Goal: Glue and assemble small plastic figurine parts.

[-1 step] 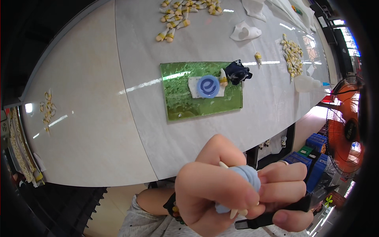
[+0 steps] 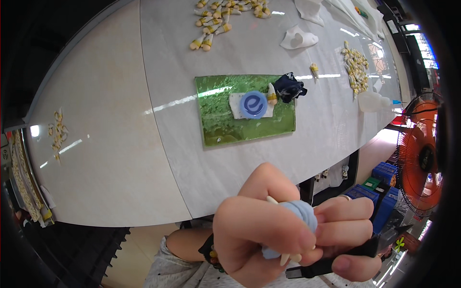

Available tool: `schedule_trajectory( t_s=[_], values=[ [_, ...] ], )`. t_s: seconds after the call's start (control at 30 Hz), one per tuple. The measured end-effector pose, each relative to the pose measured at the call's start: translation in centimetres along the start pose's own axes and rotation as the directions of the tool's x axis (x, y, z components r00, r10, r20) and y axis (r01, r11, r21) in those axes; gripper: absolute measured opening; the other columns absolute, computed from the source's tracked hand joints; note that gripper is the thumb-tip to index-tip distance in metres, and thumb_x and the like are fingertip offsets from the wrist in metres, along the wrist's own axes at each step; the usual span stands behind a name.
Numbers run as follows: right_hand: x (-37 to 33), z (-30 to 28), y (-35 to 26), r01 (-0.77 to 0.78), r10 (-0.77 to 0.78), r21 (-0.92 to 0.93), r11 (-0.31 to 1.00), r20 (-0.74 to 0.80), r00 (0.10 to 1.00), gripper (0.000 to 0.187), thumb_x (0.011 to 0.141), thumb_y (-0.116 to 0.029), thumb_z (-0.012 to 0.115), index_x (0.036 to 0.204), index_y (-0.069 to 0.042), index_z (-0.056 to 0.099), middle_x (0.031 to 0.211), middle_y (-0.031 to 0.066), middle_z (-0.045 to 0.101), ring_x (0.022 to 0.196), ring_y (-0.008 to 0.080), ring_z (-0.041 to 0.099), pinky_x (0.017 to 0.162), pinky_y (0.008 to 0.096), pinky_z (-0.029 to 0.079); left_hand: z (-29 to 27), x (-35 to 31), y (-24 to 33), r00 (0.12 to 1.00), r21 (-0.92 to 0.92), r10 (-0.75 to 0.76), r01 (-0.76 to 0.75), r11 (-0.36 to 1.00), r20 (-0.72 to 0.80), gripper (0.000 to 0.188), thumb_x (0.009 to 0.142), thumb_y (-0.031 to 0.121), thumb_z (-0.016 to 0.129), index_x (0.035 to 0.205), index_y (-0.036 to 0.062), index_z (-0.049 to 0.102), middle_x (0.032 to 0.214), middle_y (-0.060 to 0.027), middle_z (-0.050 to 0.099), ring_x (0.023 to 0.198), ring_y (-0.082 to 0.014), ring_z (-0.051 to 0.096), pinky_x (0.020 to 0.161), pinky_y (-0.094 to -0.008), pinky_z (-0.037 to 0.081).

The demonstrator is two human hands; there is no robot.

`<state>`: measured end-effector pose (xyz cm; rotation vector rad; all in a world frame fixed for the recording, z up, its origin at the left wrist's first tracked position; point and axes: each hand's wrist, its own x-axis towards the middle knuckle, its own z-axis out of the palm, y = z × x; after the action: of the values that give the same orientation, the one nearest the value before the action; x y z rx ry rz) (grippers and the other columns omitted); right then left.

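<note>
My left hand (image 2: pixel 261 230) is closed in front of me, pinching a small light-blue piece (image 2: pixel 300 213), soft-looking and ridged. Pale cream pointed bits stick out at its top and bottom. Most of that piece is hidden behind the fingers. Close against it on the right, my right hand (image 2: pixel 348 223) is curled with a ring on one finger. It grips a long black flat tool (image 2: pixel 348 259) with a dark pointed end, whose exact kind I cannot make out. The right fingertips meet the blue piece or lie just behind it.
Beyond my hands, a green slab (image 2: pixel 223 127) bears a round blue dish (image 2: pixel 253 105) on a white cloth. A dark crumpled cloth (image 2: pixel 289 88) lies at its corner. Small white-and-yellow figure parts (image 2: pixel 355 67) lie in groups. A squeeze bottle (image 2: pixel 372 102) and an orange fan (image 2: pixel 422 153) are right.
</note>
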<state>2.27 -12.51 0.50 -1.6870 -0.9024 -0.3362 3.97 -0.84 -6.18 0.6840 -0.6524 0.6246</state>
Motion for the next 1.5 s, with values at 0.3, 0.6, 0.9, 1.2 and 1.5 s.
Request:
schedule_trajectory(
  t_s=[0.3, 0.6, 0.9, 1.2, 1.5],
  values=[
    [1.1, -0.6, 1.6, -0.118, 0.096, 0.213, 0.970, 0.108, 0.990, 0.056, 0.063, -0.003, 0.076, 0.099, -0.014, 0.034, 0.081, 0.0114, 0.056, 0.069, 0.0227, 0.046, 0.056, 0.0323, 0.042, 2.9, 0.8, 2.7, 0.912, -0.125, -0.320, 0.297, 0.947, -0.255, 0.032, 0.083, 0.019, 0.056, 0.099, -0.0006, 0.037, 0.079, -0.0110, 0.048, 0.057, -0.0077, 0.042, 0.050, -0.0142, 0.037],
    [1.2, -0.1, 1.3, -0.174, 0.175, 0.306, 0.936, 0.026, 0.984, 0.049, 0.060, 0.001, 0.075, 0.091, -0.013, 0.039, 0.076, 0.0110, 0.057, 0.068, 0.0231, 0.046, 0.059, 0.0356, 0.037, 1.8, -0.5, -0.1, 0.973, -0.238, -0.159, 0.117, 0.964, -0.165, 0.030, 0.083, 0.011, 0.054, 0.102, -0.0036, 0.037, 0.083, -0.0106, 0.045, 0.064, -0.0079, 0.038, 0.057, -0.0166, 0.033],
    [1.0, -0.4, 1.8, -0.057, 0.063, 0.377, 0.924, -0.004, 0.998, 0.031, 0.069, -0.006, 0.064, 0.089, -0.010, 0.040, 0.076, 0.0166, 0.056, 0.068, 0.0279, 0.048, 0.057, 0.0379, 0.041, 2.0, 0.5, 1.8, 0.938, -0.039, -0.316, 0.314, 0.949, -0.141, 0.025, 0.079, 0.003, 0.052, 0.101, 0.0003, 0.041, 0.082, -0.0121, 0.045, 0.064, -0.0118, 0.040, 0.060, -0.0244, 0.034],
    [1.2, -1.4, 0.7, -0.141, 0.120, 0.190, 0.971, 0.120, 0.986, 0.037, 0.072, -0.009, 0.064, 0.096, -0.011, 0.036, 0.077, 0.0155, 0.054, 0.068, 0.0276, 0.049, 0.057, 0.0357, 0.045, 1.5, 1.2, 0.1, 0.992, -0.003, 0.006, -0.007, 1.000, -0.128, 0.019, 0.080, 0.013, 0.057, 0.090, 0.0033, 0.044, 0.072, -0.0077, 0.049, 0.061, -0.0117, 0.041, 0.054, -0.0197, 0.035],
    [0.9, -1.5, 1.2, -0.059, 0.032, 0.187, 0.981, 0.141, 0.989, 0.041, 0.068, -0.007, 0.069, 0.093, -0.011, 0.035, 0.076, 0.0142, 0.054, 0.068, 0.0275, 0.048, 0.054, 0.0323, 0.047, 3.4, 0.5, 2.8, 0.931, -0.072, -0.281, 0.272, 0.960, -0.233, 0.022, 0.076, 0.005, 0.052, 0.096, 0.0014, 0.042, 0.079, -0.0107, 0.046, 0.061, -0.0118, 0.042, 0.058, -0.0238, 0.035]
  ],
)
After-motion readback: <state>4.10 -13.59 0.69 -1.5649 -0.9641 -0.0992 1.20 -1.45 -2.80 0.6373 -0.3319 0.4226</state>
